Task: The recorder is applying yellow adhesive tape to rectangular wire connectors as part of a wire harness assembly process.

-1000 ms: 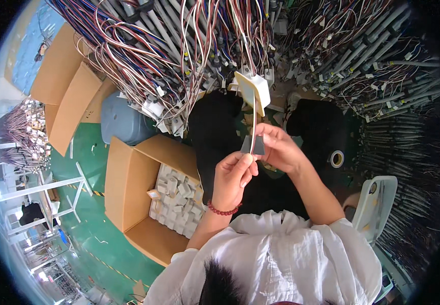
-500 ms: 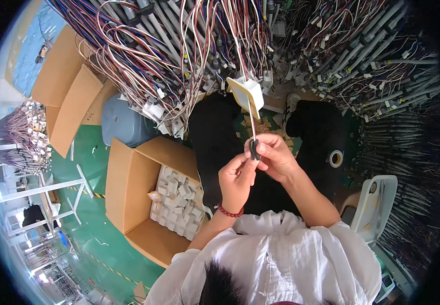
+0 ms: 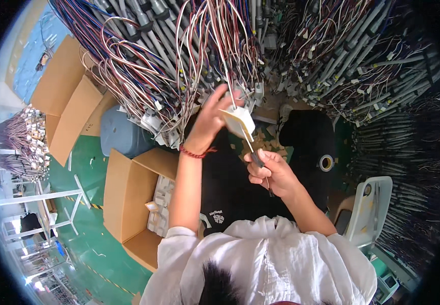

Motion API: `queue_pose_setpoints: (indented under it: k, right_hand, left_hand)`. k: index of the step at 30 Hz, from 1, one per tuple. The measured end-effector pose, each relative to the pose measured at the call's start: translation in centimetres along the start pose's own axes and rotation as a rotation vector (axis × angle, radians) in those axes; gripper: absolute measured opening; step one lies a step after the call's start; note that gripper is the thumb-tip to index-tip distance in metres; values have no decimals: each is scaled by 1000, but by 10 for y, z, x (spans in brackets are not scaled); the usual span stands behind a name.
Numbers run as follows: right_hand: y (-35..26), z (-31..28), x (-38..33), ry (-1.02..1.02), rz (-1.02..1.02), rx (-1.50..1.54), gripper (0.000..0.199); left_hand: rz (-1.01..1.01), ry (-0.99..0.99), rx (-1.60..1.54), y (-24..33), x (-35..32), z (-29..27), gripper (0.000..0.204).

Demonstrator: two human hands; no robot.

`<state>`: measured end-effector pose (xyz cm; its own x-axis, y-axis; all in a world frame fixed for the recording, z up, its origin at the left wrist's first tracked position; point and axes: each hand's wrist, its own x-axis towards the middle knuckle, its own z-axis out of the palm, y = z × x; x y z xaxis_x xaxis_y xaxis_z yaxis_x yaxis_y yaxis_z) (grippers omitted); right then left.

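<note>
My left hand [image 3: 210, 118] is raised toward the hanging bundle of coloured wires [image 3: 189, 61], its fingers on a white plastic connector block [image 3: 238, 122] at the end of a wire. A red bead bracelet sits on that wrist. My right hand [image 3: 273, 173] is lower, in front of my lap, pinching a thin dark tool [image 3: 258, 161] whose tip points up at the white block. Both forearms come from my white sleeves at the bottom.
An open cardboard box [image 3: 128, 203] with white parts stands on the green floor at the left. A grey bin [image 3: 121, 134], more flat cartons [image 3: 65, 96], a tape roll [image 3: 326, 162] and a white plastic chair [image 3: 369, 211] surround me. Grey cable harnesses [image 3: 362, 61] hang at the right.
My left hand has left the right hand and risen to the white block among the wires. The right hand stays low with the tool.
</note>
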<state>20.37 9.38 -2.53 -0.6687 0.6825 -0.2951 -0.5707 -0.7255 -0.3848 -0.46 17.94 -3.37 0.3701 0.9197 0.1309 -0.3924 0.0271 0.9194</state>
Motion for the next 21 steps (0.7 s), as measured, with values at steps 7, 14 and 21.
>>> queue_pose_setpoints:
  k: [7,14,21]
  right_hand:
    - [2,-3,-13,347,-446,-397,19]
    - [20,9,-20,412,-590,-963,19]
    - [-52,50,-44,361,-682,-1320,22]
  left_hand:
    - [-114,182,243,-31,-24,68,49]
    - [16,389,259,-48,-79,112,39]
    - [4,305,414,-16,-98,92,45]
